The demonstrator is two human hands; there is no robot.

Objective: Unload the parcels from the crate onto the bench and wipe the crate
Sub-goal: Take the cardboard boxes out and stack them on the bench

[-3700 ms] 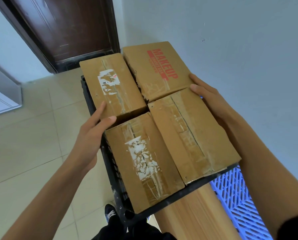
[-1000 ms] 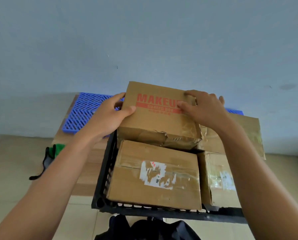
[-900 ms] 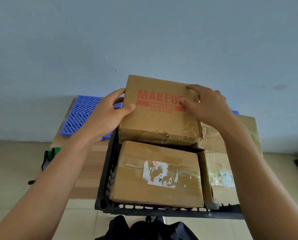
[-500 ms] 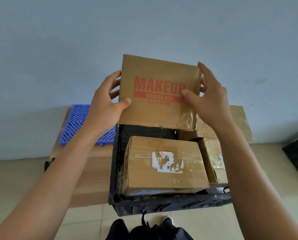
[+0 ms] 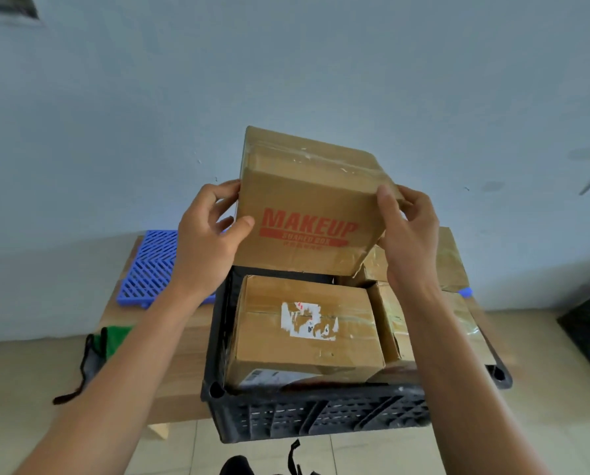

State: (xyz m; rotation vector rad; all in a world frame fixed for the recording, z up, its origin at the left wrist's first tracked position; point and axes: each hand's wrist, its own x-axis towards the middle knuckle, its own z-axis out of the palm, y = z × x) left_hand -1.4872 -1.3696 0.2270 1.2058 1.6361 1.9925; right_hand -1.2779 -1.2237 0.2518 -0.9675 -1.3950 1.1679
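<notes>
change: MAKEUP parcel (image 5: 304,214) is now rising clear above the crate (image 5: 316,418) | left hand (image 5: 206,240) and right hand (image 5: 408,234) are clamping its sides | meaning: first unloading is going on, three parcels are waiting

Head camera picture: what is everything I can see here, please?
MAKEUP box: one, brown with red print, held above the crate
Other parcels: at least three, brown, in the crate
Crate: one, black, on the bench
Bench: one, wooden, by the wall
Slatted mat: one, blue, on the bench's far left
Cloth: one, green, bench's left edge
Left hand: grips the box's left side
Right hand: grips its right side
</notes>
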